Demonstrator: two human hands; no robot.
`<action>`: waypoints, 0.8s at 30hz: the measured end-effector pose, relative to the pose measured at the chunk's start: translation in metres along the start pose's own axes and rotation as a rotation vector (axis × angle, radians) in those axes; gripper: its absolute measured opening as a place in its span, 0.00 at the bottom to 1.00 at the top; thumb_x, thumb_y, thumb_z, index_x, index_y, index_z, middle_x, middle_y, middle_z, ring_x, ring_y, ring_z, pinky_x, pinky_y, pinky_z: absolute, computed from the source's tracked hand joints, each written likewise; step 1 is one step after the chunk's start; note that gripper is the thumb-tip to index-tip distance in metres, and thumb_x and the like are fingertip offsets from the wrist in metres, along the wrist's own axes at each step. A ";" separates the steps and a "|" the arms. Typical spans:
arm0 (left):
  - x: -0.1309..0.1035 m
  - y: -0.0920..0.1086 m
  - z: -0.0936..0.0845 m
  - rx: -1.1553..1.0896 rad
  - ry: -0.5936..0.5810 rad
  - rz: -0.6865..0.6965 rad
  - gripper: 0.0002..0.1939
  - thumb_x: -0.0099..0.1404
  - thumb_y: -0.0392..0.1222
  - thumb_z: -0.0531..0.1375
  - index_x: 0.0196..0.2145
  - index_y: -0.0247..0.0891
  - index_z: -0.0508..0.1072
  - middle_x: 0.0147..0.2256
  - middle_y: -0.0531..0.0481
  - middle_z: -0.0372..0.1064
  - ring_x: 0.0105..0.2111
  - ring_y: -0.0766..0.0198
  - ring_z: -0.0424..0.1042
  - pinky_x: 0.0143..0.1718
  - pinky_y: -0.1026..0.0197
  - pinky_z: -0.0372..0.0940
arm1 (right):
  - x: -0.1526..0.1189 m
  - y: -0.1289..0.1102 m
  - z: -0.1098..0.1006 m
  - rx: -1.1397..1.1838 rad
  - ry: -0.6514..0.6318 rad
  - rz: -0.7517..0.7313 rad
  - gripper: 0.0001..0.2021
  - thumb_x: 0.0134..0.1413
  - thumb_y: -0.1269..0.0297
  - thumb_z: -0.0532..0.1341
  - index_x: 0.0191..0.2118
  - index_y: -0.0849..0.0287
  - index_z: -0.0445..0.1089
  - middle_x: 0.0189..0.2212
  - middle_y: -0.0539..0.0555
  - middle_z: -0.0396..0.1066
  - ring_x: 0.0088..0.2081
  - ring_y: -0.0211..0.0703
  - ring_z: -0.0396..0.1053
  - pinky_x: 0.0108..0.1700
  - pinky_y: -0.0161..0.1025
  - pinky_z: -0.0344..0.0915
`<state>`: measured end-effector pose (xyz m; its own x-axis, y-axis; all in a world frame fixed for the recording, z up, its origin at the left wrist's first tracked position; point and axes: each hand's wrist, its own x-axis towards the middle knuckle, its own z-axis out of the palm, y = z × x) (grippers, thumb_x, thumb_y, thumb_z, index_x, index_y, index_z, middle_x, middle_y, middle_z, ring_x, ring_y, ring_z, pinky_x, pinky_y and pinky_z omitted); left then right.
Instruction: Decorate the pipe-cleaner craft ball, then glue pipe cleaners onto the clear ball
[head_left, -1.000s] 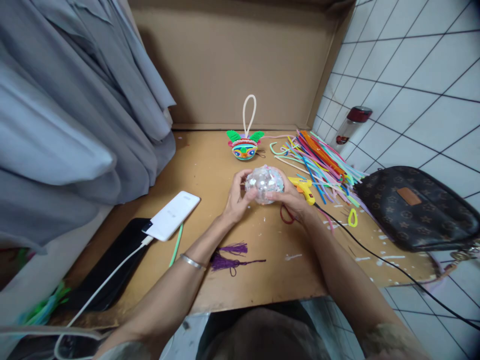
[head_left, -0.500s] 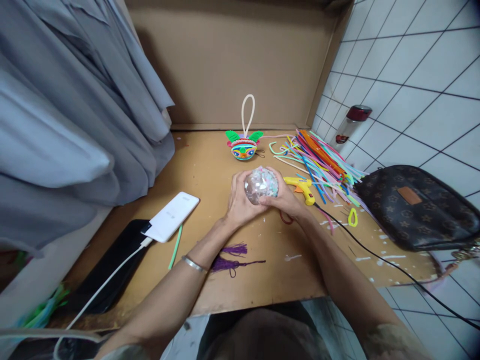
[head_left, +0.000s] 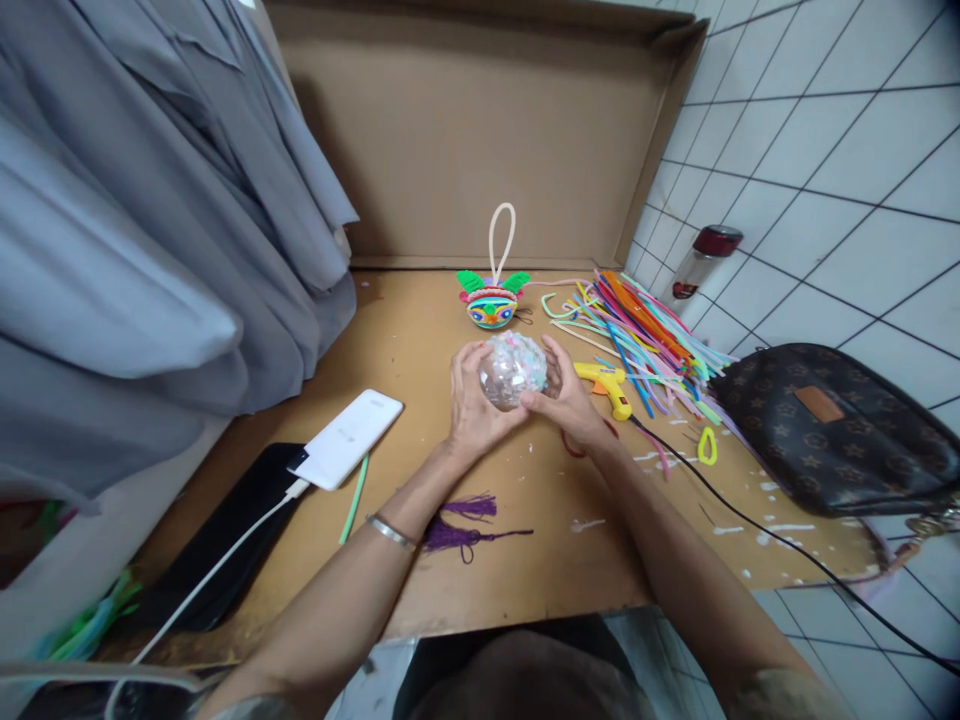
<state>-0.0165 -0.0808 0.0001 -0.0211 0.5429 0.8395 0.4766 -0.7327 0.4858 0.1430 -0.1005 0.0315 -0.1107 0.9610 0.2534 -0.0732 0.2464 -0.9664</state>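
Note:
A clear round ball (head_left: 514, 370) with pale pink and turquoise bits on it or inside it sits between my two hands over the middle of the table. My left hand (head_left: 480, 405) curves around its left side and underside. On the right, my right hand (head_left: 566, 400) cups it with the thumb in front and the fingers behind. Just beyond the ball stands a colourful lion-head ornament (head_left: 493, 307) with green ears and a white loop. A yellow glue gun (head_left: 606, 385) lies close to my right hand. Purple tassels (head_left: 461, 530) rest nearer to me.
Several coloured pipe cleaners (head_left: 637, 330) are heaped at the back right, beside a patterned bag (head_left: 840, 430). A clear bottle (head_left: 697, 265) stands by the tiled wall. At left, a white power bank (head_left: 349, 440) lies partly over a black phone (head_left: 232, 540). The glue gun's cable crosses the table's right side.
The ball has turned slightly in my hands and shifted a little left. My right fingers have opened a bit from its far side. The whole view has tilted slightly.

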 end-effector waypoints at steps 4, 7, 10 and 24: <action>-0.001 0.000 0.001 0.016 0.003 -0.010 0.45 0.51 0.54 0.71 0.61 0.45 0.55 0.58 0.40 0.58 0.59 0.46 0.64 0.59 0.40 0.65 | -0.001 -0.002 0.004 0.021 0.000 -0.045 0.53 0.36 0.45 0.77 0.67 0.51 0.54 0.68 0.62 0.57 0.69 0.59 0.57 0.72 0.58 0.53; -0.001 0.001 0.001 -0.002 -0.004 -0.037 0.45 0.51 0.53 0.71 0.61 0.45 0.55 0.58 0.40 0.58 0.60 0.46 0.64 0.60 0.41 0.65 | -0.001 -0.004 0.006 0.046 0.023 -0.048 0.52 0.35 0.43 0.77 0.66 0.51 0.56 0.67 0.62 0.59 0.68 0.59 0.59 0.71 0.57 0.55; -0.001 0.001 0.000 -0.051 -0.015 -0.036 0.45 0.52 0.52 0.72 0.61 0.44 0.55 0.58 0.39 0.58 0.61 0.47 0.64 0.61 0.41 0.64 | 0.000 -0.003 0.004 0.062 0.080 -0.037 0.51 0.36 0.42 0.76 0.65 0.50 0.58 0.64 0.62 0.62 0.66 0.58 0.62 0.69 0.57 0.58; 0.010 0.006 -0.003 -0.944 -0.397 -0.572 0.52 0.40 0.58 0.77 0.60 0.47 0.61 0.65 0.39 0.60 0.64 0.42 0.64 0.63 0.42 0.64 | 0.007 -0.010 -0.024 0.447 -0.095 0.189 0.32 0.49 0.47 0.65 0.60 0.49 0.66 0.59 0.55 0.72 0.64 0.56 0.66 0.65 0.61 0.63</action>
<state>-0.0166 -0.0808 0.0120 0.3343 0.8597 0.3863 -0.3578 -0.2634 0.8959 0.1667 -0.0932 0.0422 -0.2515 0.9629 0.0979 -0.4588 -0.0295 -0.8881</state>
